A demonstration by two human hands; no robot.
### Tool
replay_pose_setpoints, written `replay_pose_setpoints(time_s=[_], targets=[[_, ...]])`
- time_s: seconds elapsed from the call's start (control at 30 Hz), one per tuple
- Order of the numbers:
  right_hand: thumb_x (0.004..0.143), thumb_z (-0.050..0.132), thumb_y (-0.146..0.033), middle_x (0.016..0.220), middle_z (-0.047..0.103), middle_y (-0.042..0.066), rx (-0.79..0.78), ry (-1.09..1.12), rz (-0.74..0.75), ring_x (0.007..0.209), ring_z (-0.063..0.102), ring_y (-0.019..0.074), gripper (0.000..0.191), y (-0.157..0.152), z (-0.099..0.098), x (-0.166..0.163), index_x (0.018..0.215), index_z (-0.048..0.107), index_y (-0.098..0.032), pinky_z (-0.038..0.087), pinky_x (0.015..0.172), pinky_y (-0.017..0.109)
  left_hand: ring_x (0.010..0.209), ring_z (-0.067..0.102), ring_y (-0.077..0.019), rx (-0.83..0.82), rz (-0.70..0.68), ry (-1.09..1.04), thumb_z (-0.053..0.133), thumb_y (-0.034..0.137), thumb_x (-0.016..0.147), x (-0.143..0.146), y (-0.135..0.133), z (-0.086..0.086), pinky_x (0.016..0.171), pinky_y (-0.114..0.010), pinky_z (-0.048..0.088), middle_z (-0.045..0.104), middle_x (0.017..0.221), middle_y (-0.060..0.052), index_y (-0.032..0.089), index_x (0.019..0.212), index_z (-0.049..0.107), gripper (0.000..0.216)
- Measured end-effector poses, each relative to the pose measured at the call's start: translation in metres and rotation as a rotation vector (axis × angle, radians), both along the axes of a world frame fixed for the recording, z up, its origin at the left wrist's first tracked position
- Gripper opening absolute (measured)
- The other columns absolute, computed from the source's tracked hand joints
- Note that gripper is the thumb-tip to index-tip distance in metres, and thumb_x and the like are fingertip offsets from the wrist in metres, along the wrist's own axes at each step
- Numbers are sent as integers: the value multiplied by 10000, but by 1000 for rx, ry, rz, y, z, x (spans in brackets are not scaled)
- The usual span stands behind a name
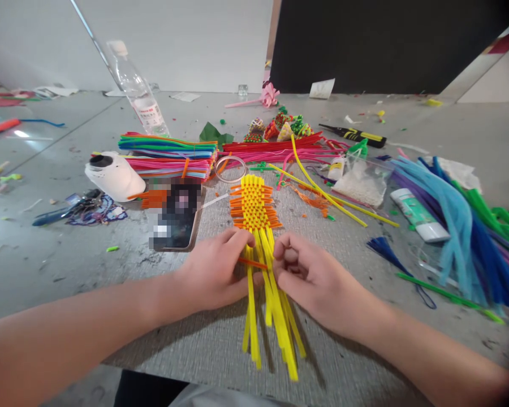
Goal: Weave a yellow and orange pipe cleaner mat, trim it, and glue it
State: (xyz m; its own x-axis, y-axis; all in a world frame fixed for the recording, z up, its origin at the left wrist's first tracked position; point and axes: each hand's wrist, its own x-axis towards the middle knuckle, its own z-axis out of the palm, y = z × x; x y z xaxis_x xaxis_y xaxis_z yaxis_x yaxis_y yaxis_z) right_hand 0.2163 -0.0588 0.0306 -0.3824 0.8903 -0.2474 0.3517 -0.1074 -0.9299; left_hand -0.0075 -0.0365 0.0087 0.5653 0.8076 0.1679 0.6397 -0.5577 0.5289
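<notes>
A woven mat of yellow and orange pipe cleaners (253, 204) lies on the grey table (348, 350) in front of me, its loose yellow strands (275, 316) trailing toward the near edge. My left hand (214, 271) pinches the yellow strands just below the woven part, and a short orange pipe cleaner (253, 263) crosses them at its fingertips. My right hand (311, 277) grips the strands from the right side, fingers curled.
A phone (178, 217) lies left of the weave. Behind it sit stacked coloured pipe cleaners (169, 154), a clear bottle (139, 93) and a white device (114, 175). Blue, green and purple pipe cleaners (470, 226), a glue tube (418, 215) and a bead bag (362, 183) lie right.
</notes>
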Motion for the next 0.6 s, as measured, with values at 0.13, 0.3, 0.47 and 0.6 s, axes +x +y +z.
replay_pose_setpoints(time_s=[0.13, 0.3, 0.47, 0.6], targets=[[892, 650, -244, 731, 527, -65, 39, -110, -34, 659, 490, 129, 154, 3, -2, 3, 923, 499, -242, 394, 595, 282, 694, 595, -200, -12, -1, 37, 611, 403, 922, 1, 0, 0, 583, -310, 393, 653, 980, -60, 216, 1083, 520, 263], [980, 570, -335, 810, 653, -12, 39, -197, -3, 731, 591, 162, 111, 7, -5, 8, 978, 604, -230, 413, 633, 302, 733, 620, -224, -29, 21, 40, 570, 375, 933, 2, -1, -1, 618, -334, 415, 650, 990, -63, 224, 1083, 522, 218], [972, 513, -262, 819, 691, -11, 99, -234, 22, 749, 620, 165, 158, 9, -5, 5, 968, 669, -239, 418, 651, 295, 712, 627, -227, -37, 31, 60, 572, 383, 934, 2, -1, 0, 601, -327, 393, 657, 983, -60, 228, 1081, 523, 219], [937, 582, -296, 690, 618, -30, 131, -330, 4, 631, 537, 146, 118, 6, -4, 0, 861, 643, -230, 363, 574, 285, 746, 650, -236, -38, 33, 71, 573, 394, 936, 3, -1, 0, 616, -332, 404, 669, 1001, -66, 231, 1093, 527, 231]])
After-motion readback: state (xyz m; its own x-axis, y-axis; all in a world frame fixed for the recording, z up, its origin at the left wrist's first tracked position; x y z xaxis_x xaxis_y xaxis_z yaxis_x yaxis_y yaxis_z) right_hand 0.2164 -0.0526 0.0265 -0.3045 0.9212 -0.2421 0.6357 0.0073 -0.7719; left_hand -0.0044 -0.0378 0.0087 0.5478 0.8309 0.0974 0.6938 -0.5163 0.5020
